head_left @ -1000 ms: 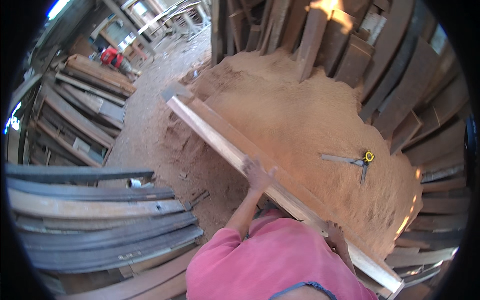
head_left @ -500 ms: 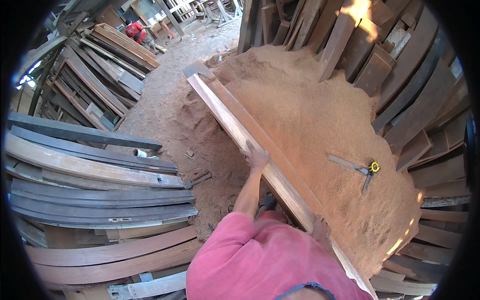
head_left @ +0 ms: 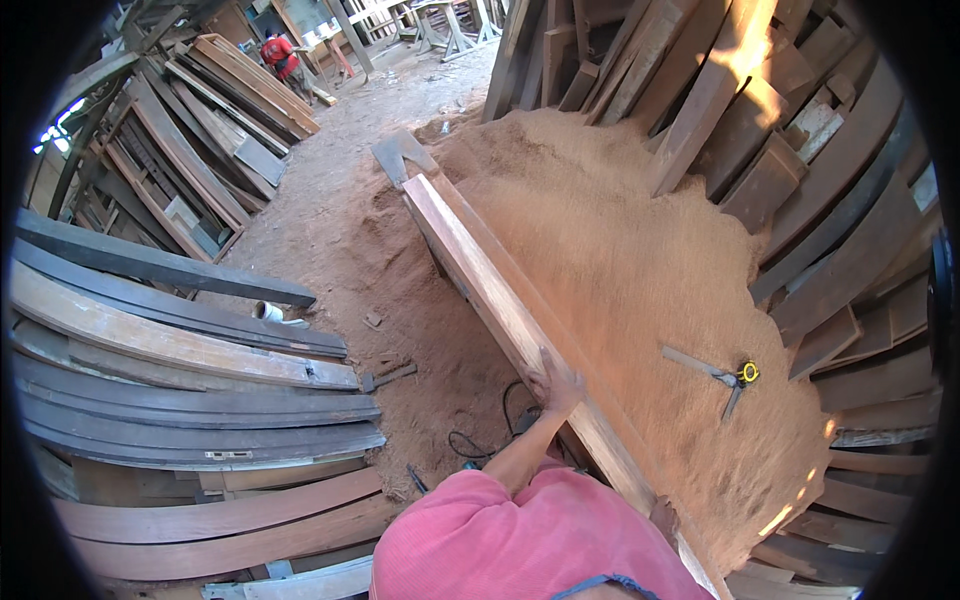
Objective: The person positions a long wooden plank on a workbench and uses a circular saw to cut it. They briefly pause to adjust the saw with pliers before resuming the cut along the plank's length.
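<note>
Head: left hand point(head_left: 557, 388) clasps plank point(head_left: 480, 272) edges, open sawdust point(head_left: 600, 265) alongside; right hand's point(head_left: 664, 518) grip unclear.

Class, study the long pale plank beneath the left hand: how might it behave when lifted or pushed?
The plank is probably stiff, since it looks like solid wood. Its length suggests it may feel heavy overall. Lifted near one end, it would likely tip, with so much length unsupported.

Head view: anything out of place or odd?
Mildly: a square-like tool and a round yellow item, probably a tape measure, lie on the sawdust heap, seemingly an odd resting place. A black cable loops on the ground left of the board.
</note>
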`<state>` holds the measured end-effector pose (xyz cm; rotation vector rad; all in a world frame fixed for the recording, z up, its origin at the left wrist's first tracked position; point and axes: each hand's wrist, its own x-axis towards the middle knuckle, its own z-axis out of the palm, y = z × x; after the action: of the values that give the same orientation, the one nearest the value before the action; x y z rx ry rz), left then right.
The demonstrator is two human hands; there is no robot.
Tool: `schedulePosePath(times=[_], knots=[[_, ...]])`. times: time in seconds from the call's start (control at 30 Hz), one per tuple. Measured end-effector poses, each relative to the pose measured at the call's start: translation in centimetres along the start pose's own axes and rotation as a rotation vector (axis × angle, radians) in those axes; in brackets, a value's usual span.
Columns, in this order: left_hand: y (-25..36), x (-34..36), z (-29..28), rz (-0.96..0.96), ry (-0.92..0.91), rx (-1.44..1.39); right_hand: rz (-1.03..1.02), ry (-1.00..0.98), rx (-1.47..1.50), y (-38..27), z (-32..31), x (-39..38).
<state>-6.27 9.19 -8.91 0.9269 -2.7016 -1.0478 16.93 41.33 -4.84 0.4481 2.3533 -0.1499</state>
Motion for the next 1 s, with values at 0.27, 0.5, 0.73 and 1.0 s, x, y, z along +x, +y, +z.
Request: schedulePosePath(times=[0.27, 0.5, 0.73, 1.0], knots=[[0.4, 6.1, -1.5, -0.036, -0.059, 0.009, 0.006, -0.055, -0.042, -6.1, -3.4, 0.7], [2.5, 10.9, -5.3, -0.146, -0.199, -0.041, -0.013, -0.027, -0.002, -11.7, -5.0, 0.6], [2.3, 11.3, -9.1, 0.119, -0.301, 0.384, -0.081, 0.066, 0.336, -12.3, -8.3, -2.6], [3.2, 10.5, -8.6, 0.777, -0.921, 0.11, 0.127, 0.466, 0.718, -13.7, -6.4, -4.1]])
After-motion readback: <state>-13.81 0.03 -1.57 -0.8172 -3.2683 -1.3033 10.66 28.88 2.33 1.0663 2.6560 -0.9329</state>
